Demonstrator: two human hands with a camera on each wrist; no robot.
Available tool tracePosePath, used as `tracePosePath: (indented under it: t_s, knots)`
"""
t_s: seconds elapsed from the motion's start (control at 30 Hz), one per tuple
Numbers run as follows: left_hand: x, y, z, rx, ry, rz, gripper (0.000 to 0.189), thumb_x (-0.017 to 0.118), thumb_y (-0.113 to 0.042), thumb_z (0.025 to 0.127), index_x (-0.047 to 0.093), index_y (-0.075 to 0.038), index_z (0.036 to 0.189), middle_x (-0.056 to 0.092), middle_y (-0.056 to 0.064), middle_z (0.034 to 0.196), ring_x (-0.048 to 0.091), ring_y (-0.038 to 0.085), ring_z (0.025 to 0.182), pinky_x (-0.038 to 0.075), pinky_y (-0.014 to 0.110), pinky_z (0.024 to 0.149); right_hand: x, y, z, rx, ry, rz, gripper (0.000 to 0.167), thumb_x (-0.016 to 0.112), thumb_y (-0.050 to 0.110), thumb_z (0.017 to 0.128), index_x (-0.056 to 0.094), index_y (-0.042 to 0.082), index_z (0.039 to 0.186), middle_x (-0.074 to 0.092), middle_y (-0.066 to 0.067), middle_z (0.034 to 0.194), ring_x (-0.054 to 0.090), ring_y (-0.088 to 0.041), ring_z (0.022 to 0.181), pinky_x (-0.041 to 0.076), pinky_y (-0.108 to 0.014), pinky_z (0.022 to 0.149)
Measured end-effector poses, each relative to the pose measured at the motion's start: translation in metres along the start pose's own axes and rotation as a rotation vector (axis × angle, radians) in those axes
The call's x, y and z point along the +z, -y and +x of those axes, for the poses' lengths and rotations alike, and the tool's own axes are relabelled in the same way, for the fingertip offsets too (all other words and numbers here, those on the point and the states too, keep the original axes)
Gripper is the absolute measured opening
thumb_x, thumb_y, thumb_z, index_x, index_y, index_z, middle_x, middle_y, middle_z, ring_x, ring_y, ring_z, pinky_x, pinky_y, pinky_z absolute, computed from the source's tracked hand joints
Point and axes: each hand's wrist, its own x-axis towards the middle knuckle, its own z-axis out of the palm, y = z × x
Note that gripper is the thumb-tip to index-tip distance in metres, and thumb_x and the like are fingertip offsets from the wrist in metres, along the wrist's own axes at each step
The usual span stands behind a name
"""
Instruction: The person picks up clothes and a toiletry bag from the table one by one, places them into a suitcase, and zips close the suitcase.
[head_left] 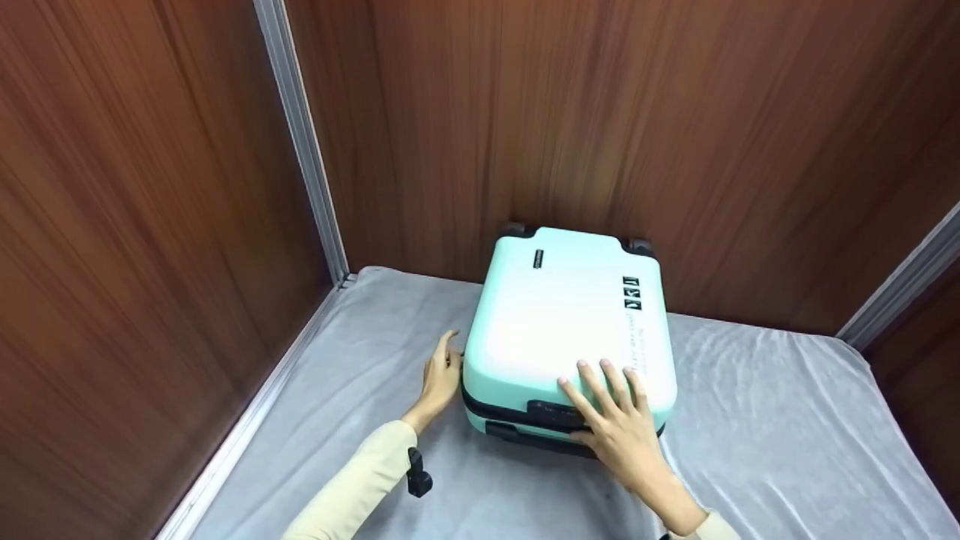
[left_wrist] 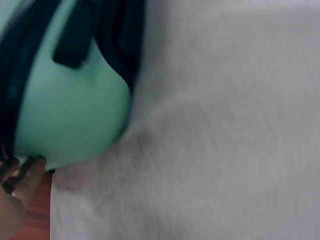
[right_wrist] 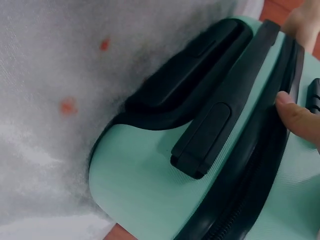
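A mint-green hard-shell suitcase (head_left: 555,315) lies flat, wheels toward the back wall. My right hand (head_left: 621,427) rests spread on its near right corner, fingers straight over the lid. In the right wrist view, that thumb (right_wrist: 295,116) touches the black zipper band (right_wrist: 250,175) beside the carry handle (right_wrist: 225,110). At the suitcase's left side, my left hand (head_left: 441,373) pinches a small dark piece at the zipper line, which looks like the zipper pull (left_wrist: 19,176). The left fingers are only partly visible in the left wrist view.
Grey cloth (head_left: 780,420) covers the surface under the suitcase. Brown wood-grain panels (head_left: 585,112) stand behind and on both sides, joined by metal corner posts (head_left: 300,127). The suitcase's wheels (head_left: 517,228) are close to the back panel.
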Motion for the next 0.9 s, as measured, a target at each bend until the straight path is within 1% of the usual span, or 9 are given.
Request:
tracePosePath:
  t_s: [0.17,0.3,0.33,0.43,0.47,0.53,0.67,0.8,0.9]
  knots:
    - [-0.001,-0.005,0.0,-0.01,-0.023,-0.005,0.036,0.038,-0.007,0.106,0.048,-0.003,0.141,0.067,0.012,0.09,0.04,0.009,0.054,0.036,0.028,0.057,-0.002,-0.001,0.001,-0.006,0.01,0.016,0.117,0.095,0.045,0.051,0.04,0.022,0.152,0.035,-0.012,0.155,0.031,-0.04,0.138,0.021,-0.059,0.109]
    - [-0.001,-0.008,0.001,0.029,-0.017,0.022,0.033,0.038,-0.006,0.106,0.053,-0.004,0.135,0.065,0.008,0.082,0.053,0.013,0.062,0.04,0.029,0.059,-0.006,-0.005,0.002,-0.011,-0.006,0.058,0.11,0.093,0.044,0.055,0.043,0.021,0.15,0.038,-0.012,0.154,0.034,-0.04,0.137,0.022,-0.057,0.109]
    - [-0.001,-0.008,0.001,0.034,-0.016,0.021,0.033,0.038,-0.006,0.106,0.054,-0.004,0.135,0.066,0.009,0.085,0.056,0.016,0.063,0.042,0.03,0.06,-0.007,-0.006,0.002,-0.012,-0.02,0.077,0.102,0.09,0.044,0.06,0.045,0.02,0.149,0.039,-0.012,0.153,0.035,-0.04,0.137,0.023,-0.057,0.108]
    - [-0.001,-0.011,0.002,0.048,-0.029,0.011,0.034,0.039,-0.01,0.107,0.052,-0.005,0.138,0.069,0.017,0.11,0.068,0.026,0.091,0.052,0.038,0.076,-0.008,-0.009,0.004,-0.006,-0.078,0.142,0.076,0.073,0.051,0.081,0.051,0.016,0.145,0.043,-0.012,0.15,0.039,-0.04,0.134,0.026,-0.056,0.107]
    - [-0.001,-0.012,0.002,0.05,-0.037,0.011,0.034,0.038,-0.012,0.108,0.052,-0.005,0.139,0.067,0.017,0.118,0.068,0.026,0.09,0.052,0.039,0.078,-0.008,-0.009,0.004,-0.001,-0.099,0.159,0.07,0.066,0.053,0.087,0.052,0.016,0.144,0.045,-0.012,0.149,0.041,-0.04,0.133,0.026,-0.056,0.106]
    - [-0.001,-0.017,0.004,0.063,-0.053,0.005,0.036,0.037,-0.016,0.108,0.052,-0.007,0.14,0.066,0.019,0.118,0.064,0.023,0.072,0.051,0.037,0.073,-0.007,-0.011,0.004,0.014,-0.14,0.179,0.061,0.054,0.054,0.095,0.056,0.015,0.141,0.049,-0.012,0.147,0.044,-0.039,0.13,0.029,-0.056,0.104]
    - [-0.002,-0.027,0.008,0.126,-0.068,-0.023,0.036,0.037,-0.019,0.109,0.056,-0.008,0.136,0.067,0.015,0.116,0.044,0.013,0.056,0.043,0.032,0.063,-0.007,-0.016,0.003,0.043,-0.199,0.201,0.053,0.055,0.049,0.098,0.061,0.012,0.135,0.055,-0.012,0.14,0.05,-0.04,0.124,0.031,-0.057,0.101]
    - [-0.004,-0.033,0.011,0.188,-0.052,-0.066,0.036,0.038,-0.021,0.108,0.057,-0.006,0.134,0.065,0.012,0.123,0.061,0.018,0.081,0.05,0.038,0.079,-0.009,-0.023,-0.001,0.063,-0.217,0.208,0.049,0.055,0.046,0.099,0.063,0.012,0.132,0.057,-0.012,0.137,0.051,-0.04,0.121,0.032,-0.056,0.1]
    - [-0.005,-0.036,0.013,0.244,-0.043,-0.055,0.036,0.039,-0.021,0.108,0.056,-0.003,0.135,0.062,0.016,0.13,0.063,0.026,0.108,0.049,0.043,0.092,-0.01,-0.027,-0.003,0.068,-0.227,0.206,0.047,0.056,0.044,0.099,0.064,0.011,0.132,0.058,-0.013,0.136,0.051,-0.039,0.121,0.033,-0.054,0.1]
